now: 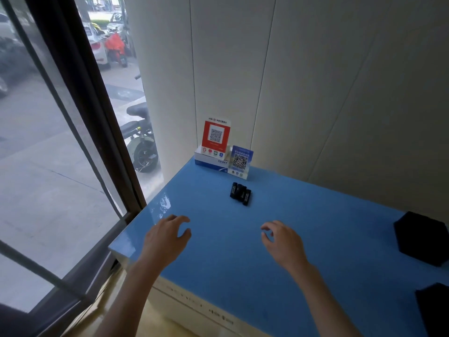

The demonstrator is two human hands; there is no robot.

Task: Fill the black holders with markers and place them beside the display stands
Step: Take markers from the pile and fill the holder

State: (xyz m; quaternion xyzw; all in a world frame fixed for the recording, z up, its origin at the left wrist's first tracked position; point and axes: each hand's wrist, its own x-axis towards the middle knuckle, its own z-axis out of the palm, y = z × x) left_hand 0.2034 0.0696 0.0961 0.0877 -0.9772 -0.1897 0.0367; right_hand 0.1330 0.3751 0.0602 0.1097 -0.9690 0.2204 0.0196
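Markers (240, 193), a small bunch of short black ones, lie together on the blue table top (315, 234), just in front of the 2 display stands: the red display stand (216, 136), which stands on a white box (211, 161), and the blue display stand (240, 161) right beside it. The 2 black holders are far from them, at the right edge of the view: the far black holder (421, 238) and the near black holder (435, 307), which is partly cut off. I cannot tell if anything is inside them, but they look not yet filled and they are not beside the stands, so I judge that almost all of the task is left. The left hand (165, 237) hovers over the table with its fingers loosely curled and a little spread, and it holds nothing. The right hand (281, 242) is the same, with fingers relaxed and bent downward, and empty; whether the fingertips touch the surface I cannot tell.
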